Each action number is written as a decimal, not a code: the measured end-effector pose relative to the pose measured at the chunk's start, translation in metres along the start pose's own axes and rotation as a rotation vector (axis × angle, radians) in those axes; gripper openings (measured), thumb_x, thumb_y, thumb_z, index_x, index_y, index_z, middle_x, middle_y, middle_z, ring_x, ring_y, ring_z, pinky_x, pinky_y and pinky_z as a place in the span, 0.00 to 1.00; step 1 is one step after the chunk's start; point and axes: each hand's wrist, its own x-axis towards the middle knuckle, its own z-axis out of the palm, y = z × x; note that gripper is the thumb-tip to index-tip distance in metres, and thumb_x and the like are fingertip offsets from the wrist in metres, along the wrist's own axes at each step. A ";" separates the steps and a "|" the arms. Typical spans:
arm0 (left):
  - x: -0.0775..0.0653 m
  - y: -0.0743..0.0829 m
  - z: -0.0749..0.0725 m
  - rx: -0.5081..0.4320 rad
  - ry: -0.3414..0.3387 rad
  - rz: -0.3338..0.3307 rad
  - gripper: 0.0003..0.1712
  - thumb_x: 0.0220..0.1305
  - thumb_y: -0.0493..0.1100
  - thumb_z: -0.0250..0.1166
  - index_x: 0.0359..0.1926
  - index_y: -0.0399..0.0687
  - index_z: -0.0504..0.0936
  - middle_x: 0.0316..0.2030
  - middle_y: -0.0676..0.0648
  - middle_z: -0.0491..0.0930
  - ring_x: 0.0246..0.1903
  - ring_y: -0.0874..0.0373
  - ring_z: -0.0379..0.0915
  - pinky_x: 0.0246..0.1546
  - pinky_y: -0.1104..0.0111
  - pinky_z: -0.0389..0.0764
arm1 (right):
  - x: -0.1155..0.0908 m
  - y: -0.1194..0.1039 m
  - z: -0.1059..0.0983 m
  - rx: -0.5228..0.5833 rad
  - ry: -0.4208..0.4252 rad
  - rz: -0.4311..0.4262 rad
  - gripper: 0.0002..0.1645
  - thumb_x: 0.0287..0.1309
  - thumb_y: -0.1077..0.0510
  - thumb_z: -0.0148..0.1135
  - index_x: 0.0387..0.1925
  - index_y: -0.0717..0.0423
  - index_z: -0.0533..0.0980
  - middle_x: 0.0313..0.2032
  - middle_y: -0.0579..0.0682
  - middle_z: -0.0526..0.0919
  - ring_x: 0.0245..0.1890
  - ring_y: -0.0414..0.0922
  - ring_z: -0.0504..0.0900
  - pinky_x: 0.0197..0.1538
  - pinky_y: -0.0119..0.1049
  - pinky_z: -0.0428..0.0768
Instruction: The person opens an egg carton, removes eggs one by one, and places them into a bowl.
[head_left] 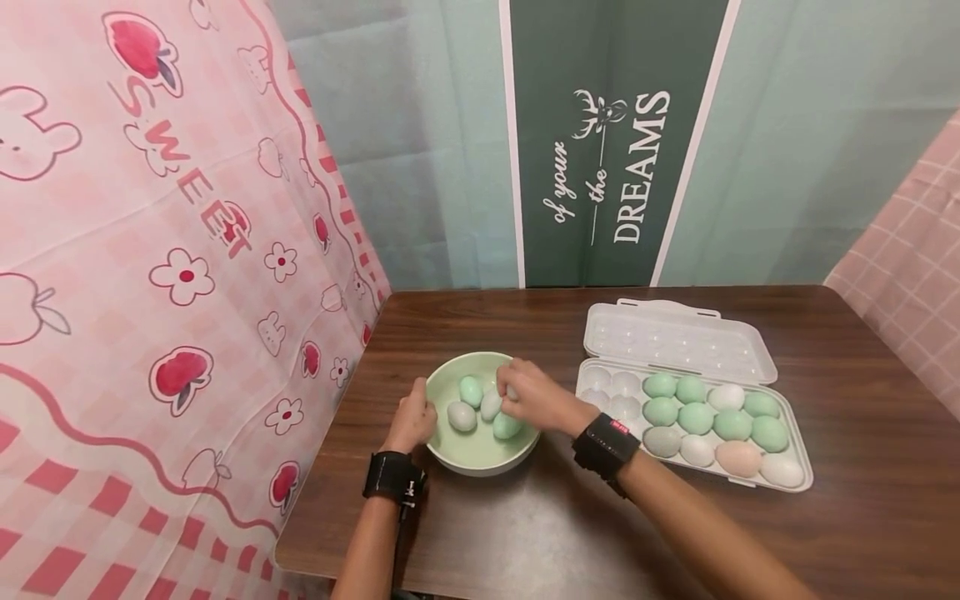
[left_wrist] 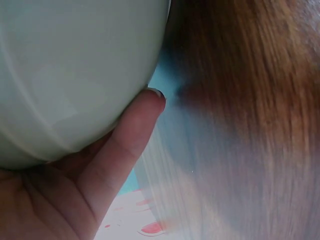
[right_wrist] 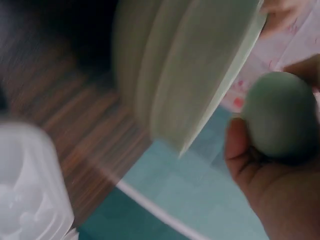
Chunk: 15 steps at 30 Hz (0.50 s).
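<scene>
A pale green bowl (head_left: 474,457) stands on the table's left half, with several green and greyish eggs (head_left: 462,417) lying in it. My left hand (head_left: 412,415) grips the bowl's left rim. In the left wrist view a digit (left_wrist: 132,125) lies along the bowl's outer wall (left_wrist: 75,65), while the other fingers are mostly hidden behind it. Over the bowl's right side, my right hand (head_left: 538,396) holds one egg. That greyish-green egg (right_wrist: 280,115) shows between thumb and fingers in the right wrist view, higher than the bowl's rim.
To the right of the bowl, a clear plastic egg carton (head_left: 798,475) lies with its lid (head_left: 678,342) folded back. Green, white, grey and pinkish eggs (head_left: 733,423) fill most of it; its left cups (head_left: 625,383) hold none. Curtains (head_left: 420,167) hang around the dark wooden table (head_left: 517,533).
</scene>
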 end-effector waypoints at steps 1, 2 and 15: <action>0.000 0.000 0.000 -0.001 0.002 -0.001 0.25 0.66 0.33 0.45 0.64 0.38 0.61 0.50 0.29 0.77 0.36 0.49 0.77 0.31 0.62 0.77 | 0.000 -0.004 0.004 -0.012 -0.018 -0.027 0.07 0.41 0.64 0.60 0.25 0.53 0.72 0.27 0.48 0.70 0.30 0.42 0.67 0.36 0.32 0.68; 0.000 0.000 0.000 -0.002 0.003 -0.002 0.24 0.66 0.33 0.45 0.64 0.38 0.62 0.50 0.29 0.77 0.36 0.48 0.77 0.31 0.62 0.77 | -0.001 -0.007 0.008 -0.029 -0.034 -0.055 0.07 0.41 0.64 0.61 0.25 0.54 0.72 0.27 0.48 0.71 0.29 0.43 0.68 0.36 0.33 0.68; 0.000 0.002 0.000 0.017 0.015 0.017 0.24 0.67 0.33 0.45 0.64 0.38 0.62 0.49 0.28 0.78 0.38 0.48 0.79 0.33 0.61 0.78 | -0.007 -0.019 0.032 -0.033 -0.318 -0.034 0.10 0.36 0.62 0.69 0.26 0.55 0.77 0.26 0.48 0.77 0.27 0.41 0.72 0.34 0.30 0.71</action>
